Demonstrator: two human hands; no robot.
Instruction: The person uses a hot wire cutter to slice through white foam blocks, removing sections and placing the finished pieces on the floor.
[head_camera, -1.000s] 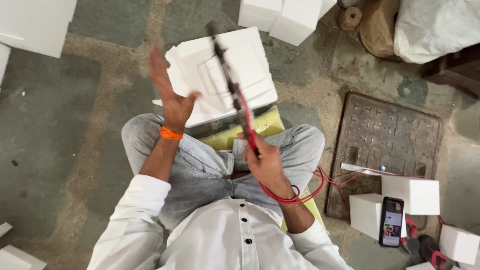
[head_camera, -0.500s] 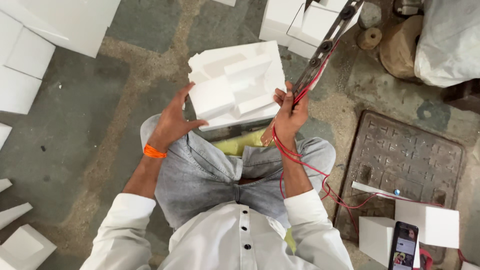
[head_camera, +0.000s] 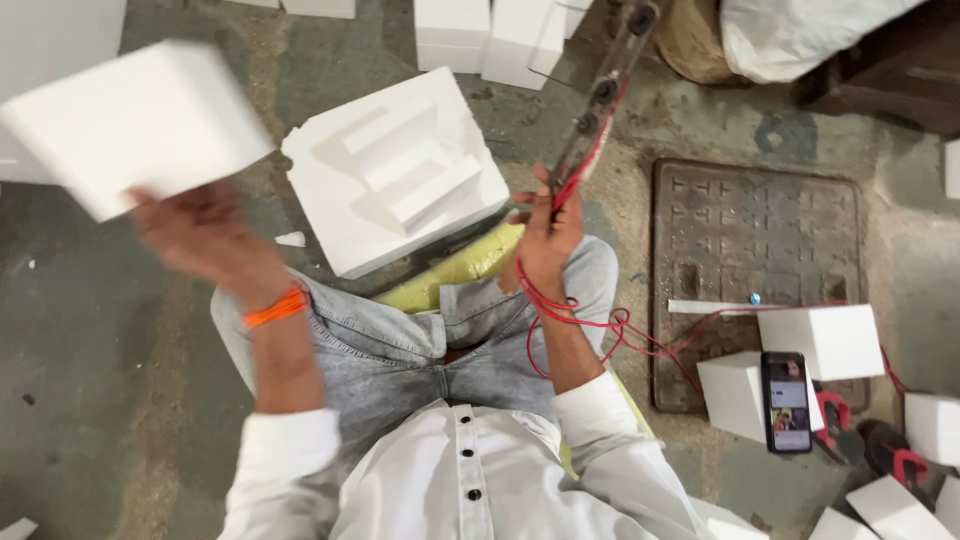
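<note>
Hands: blurred left (head_camera: 195, 232) under foam block (head_camera: 130, 125), right (head_camera: 548, 228) gripping cutter (head_camera: 598, 100)

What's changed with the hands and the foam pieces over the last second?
The left hand, empty and raised a second ago, reached to the foam stack, took a white foam block and has swung it up and out to the left. The right hand kept its grip on the wired cutting tool, which still points up and away. The stepped foam piece stays in front of the knees.

White foam block (head_camera: 130, 125), red wire (head_camera: 600, 325) (orange wristband (head_camera: 275, 307))
</note>
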